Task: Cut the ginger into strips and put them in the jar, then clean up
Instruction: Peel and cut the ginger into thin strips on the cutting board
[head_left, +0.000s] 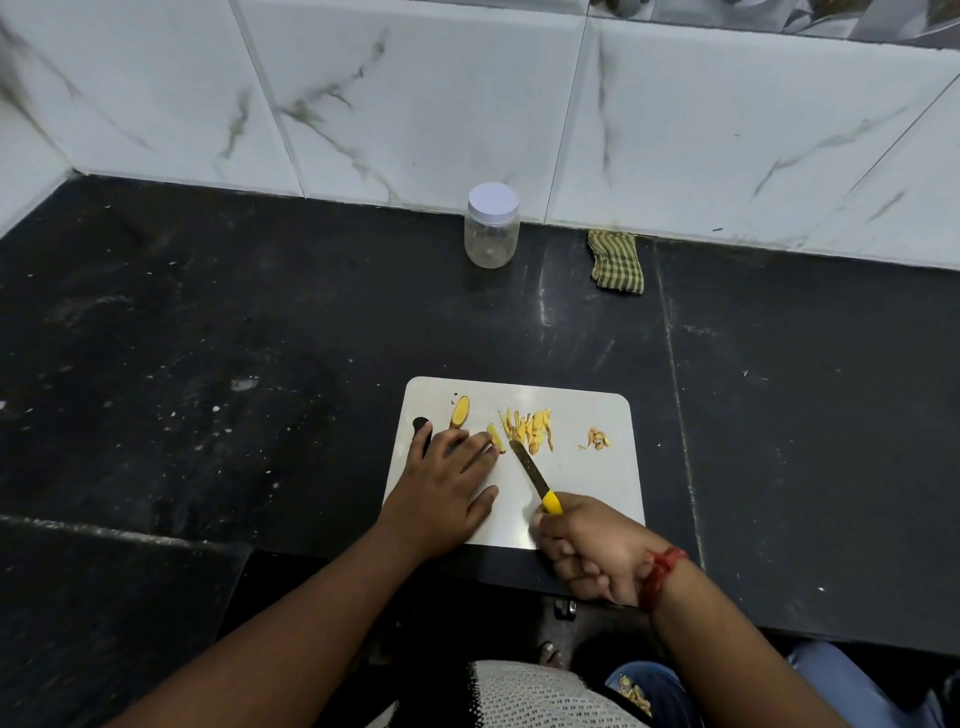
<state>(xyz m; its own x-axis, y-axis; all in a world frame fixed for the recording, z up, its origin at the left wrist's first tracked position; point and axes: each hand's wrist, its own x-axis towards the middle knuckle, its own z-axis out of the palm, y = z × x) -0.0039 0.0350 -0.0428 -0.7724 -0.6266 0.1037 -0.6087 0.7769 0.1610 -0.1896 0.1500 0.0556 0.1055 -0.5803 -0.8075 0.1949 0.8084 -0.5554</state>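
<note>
On a black stone counter, a white cutting board (597, 483) lay near the person, holding the ginger in several lots. The left hand (441, 488) rested flat with straight fingers, its fingertips touching a small ginger slice (495, 437). The right hand (587, 545) gripped the yellow handle of a knife (532, 475), fingers curled round it, the blade tip just beside a pile of cut ginger strips (532, 428). A larger ginger piece (460, 411) lay to the left, scraps (597, 439) to the right. Far back against the marble-tiled wall stood the jar (492, 226), its white lid on, with a green checked cloth (616, 262) to its right.
</note>
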